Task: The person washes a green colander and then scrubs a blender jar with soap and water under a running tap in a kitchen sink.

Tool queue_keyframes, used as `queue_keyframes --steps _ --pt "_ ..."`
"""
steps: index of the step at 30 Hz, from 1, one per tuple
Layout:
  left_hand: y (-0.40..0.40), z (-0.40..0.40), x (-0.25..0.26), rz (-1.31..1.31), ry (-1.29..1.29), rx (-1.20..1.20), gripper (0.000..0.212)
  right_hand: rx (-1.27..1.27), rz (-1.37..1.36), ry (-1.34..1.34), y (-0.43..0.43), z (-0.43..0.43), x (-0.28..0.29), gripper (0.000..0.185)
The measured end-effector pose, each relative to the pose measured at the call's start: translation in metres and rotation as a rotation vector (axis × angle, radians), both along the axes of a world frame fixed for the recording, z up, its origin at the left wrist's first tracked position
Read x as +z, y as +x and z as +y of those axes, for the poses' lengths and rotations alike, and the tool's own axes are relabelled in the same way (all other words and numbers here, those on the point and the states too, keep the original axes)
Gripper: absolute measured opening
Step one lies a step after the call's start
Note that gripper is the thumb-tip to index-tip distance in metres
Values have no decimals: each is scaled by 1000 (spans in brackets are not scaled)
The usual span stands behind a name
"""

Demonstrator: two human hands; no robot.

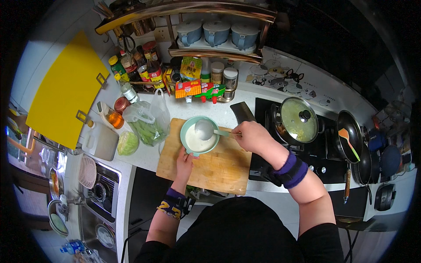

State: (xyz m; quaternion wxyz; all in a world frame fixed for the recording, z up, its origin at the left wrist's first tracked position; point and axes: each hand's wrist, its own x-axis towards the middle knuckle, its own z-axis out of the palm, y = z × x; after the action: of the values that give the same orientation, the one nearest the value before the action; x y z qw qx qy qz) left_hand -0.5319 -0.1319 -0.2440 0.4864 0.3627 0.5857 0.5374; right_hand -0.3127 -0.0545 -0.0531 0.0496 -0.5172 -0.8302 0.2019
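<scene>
A mint-green bowl (183, 139) stands on a wooden cutting board (217, 167) and holds a white liquid (194, 141). My left hand (185, 163) grips the bowl's near rim, with the thumb at its small lip. My right hand (250, 136) is closed around the handle of a ladle (204, 129). The ladle's round head is over the bowl at the white liquid; how deep it dips I cannot tell. Behind my right hand lies a dark, broad cleaver blade (242, 111), its handle not visible.
Right of the board, a glass-lidded pot (297, 120) sits on the black gas stove (286, 164), beside a frying pan (347, 128) with an orange spatula (345, 136). Leftward are a bag of green vegetables (146, 126), half a cabbage (128, 143), a plastic jug (100, 141) and the sink (95, 210).
</scene>
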Motion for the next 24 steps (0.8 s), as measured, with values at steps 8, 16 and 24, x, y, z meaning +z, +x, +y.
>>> queue_keyframes --steps 8,16,24 --pt "2 -1 2 -9 31 11 48 35 -60 20 2 -5 -3 18" --pt "-5 -6 1 15 -19 8 49 52 -16 -88 2 -6 28 18" --pt "-2 -6 2 4 -10 3 48 49 -67 -100 0 3 11 19"
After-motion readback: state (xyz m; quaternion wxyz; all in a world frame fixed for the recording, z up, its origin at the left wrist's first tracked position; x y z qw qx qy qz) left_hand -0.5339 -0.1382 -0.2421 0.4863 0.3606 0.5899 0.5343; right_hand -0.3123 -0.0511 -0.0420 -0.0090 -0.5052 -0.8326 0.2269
